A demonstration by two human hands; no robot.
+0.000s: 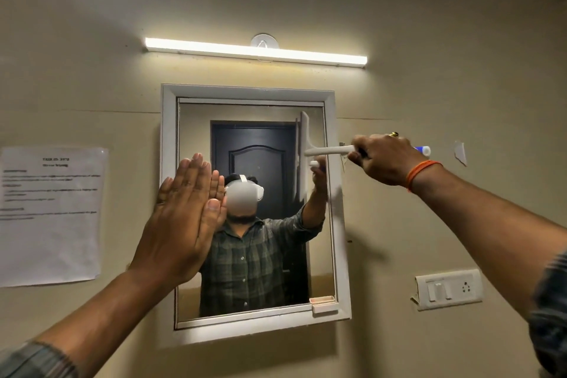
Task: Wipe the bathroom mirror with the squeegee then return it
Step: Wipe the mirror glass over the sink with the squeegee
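I judge the wiping under way: my right hand (386, 159) grips the squeegee (310, 149), blade upright at the mirror's (254, 113) upper right. My left hand (181, 218) presses flat, fingers together (bracing). Next, drag leftward.

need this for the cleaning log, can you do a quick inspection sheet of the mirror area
surface: mirror in white frame on a beige wall
job's things: white squeegee, blade upright on the glass near the right edge
clutter: printed sheet taped left of the mirror
grips: left hand flat on the glass; right hand holds the squeegee handle
cables: nothing seen
surroundings: lit tube light above; switch panel lower right
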